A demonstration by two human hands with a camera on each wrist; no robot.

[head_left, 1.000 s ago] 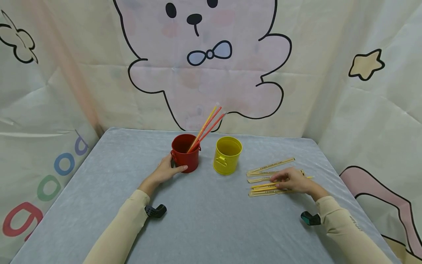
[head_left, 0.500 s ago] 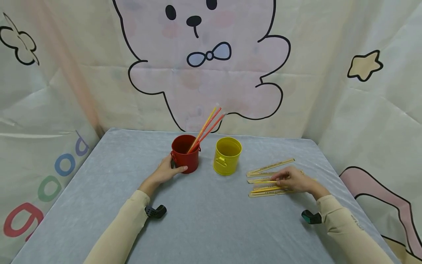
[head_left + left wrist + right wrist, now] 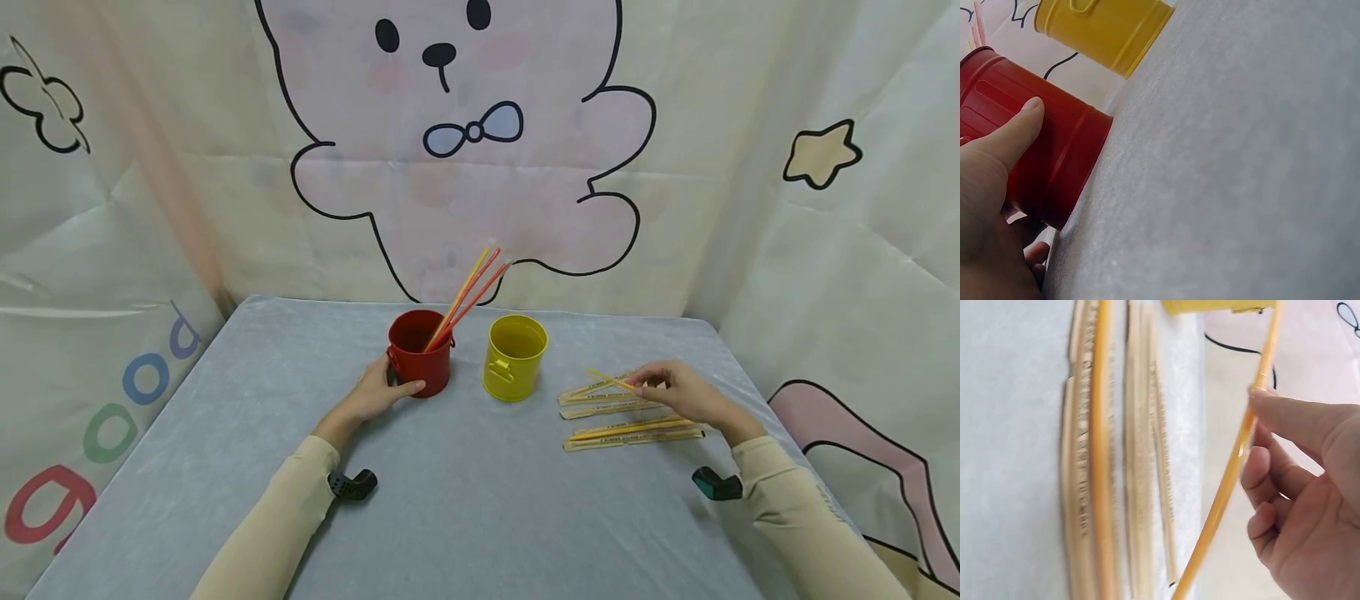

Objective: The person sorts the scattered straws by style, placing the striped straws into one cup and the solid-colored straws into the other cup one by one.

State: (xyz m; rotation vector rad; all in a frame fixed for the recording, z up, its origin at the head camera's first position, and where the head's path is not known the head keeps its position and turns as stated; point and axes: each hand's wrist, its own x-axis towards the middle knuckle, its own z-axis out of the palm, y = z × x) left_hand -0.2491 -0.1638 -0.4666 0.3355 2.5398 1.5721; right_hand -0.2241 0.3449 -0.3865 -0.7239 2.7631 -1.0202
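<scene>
Cloth-covered bench (image 3: pixel 480 517): red bucket (image 3: pixel 427 368) is clasped by left grip (image 3: pixel 375 392), seemingly for steadiness; yellow straw (image 3: pixel 1223 494) is pinched by right grip (image 3: pixel 681 392).

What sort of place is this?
Likely a staged recording booth, not an ordinary room: cartoon-printed sheets hang on three sides, a cloth-covered table sits between them, and black wrist devices are worn.

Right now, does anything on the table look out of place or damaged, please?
Nothing looks spilled or damaged: the red bucket and yellow bucket stand upright. Slightly odd, a yellow stick lies among the beige packets, and the farthest packet slants away from its neighbours.
</scene>
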